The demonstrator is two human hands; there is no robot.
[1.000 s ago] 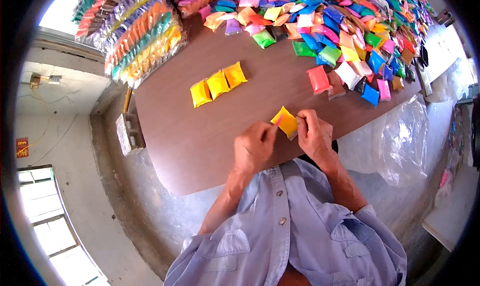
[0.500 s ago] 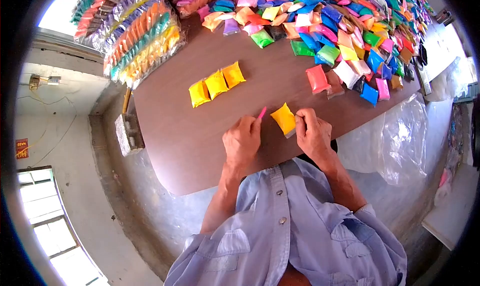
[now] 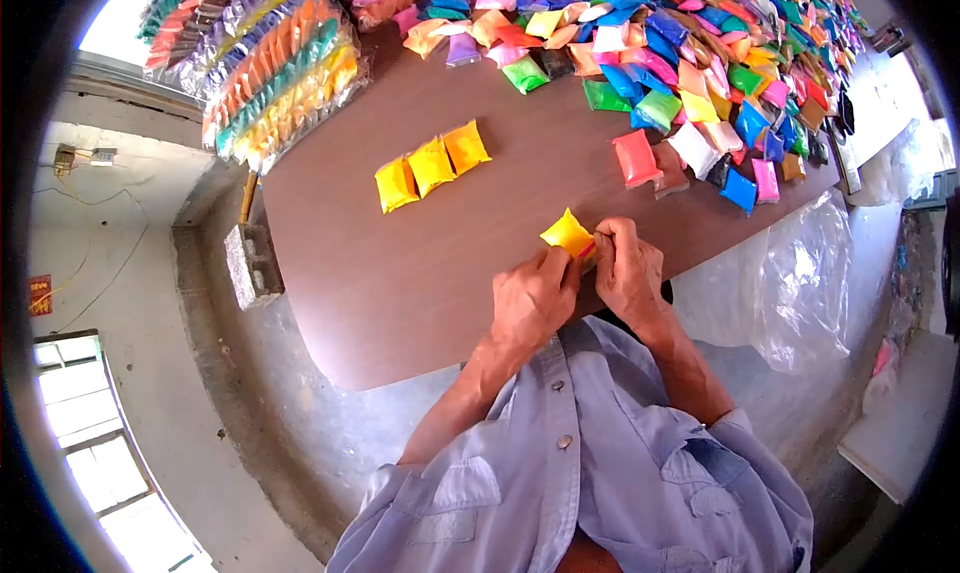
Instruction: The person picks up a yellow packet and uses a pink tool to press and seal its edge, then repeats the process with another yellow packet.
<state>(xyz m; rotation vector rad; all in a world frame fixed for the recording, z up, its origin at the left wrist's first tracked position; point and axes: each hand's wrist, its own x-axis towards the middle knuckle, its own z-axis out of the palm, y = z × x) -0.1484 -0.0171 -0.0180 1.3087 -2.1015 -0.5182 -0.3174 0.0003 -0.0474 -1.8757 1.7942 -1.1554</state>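
Note:
Near the table's front edge, a yellow packet (image 3: 568,232) is held up between both hands. My right hand (image 3: 628,269) pinches its right side with thumb and finger. My left hand (image 3: 535,295) is closed at the packet's lower edge, around a small pink tool, of which only a bit (image 3: 587,250) shows between the hands. Three more yellow packets (image 3: 432,167) lie side by side in a slanting row on the brown table (image 3: 340,263), farther back and to the left.
A large heap of many-coloured packets (image 3: 700,63) covers the back and right of the table. Clear bags of stacked packets (image 3: 280,83) stand at the back left. Transparent plastic (image 3: 800,283) hangs beyond the right edge.
My left hand has moved right with the pink tool, from beside the yellow packet to its lower edge. My right hand stays at the packet's side.

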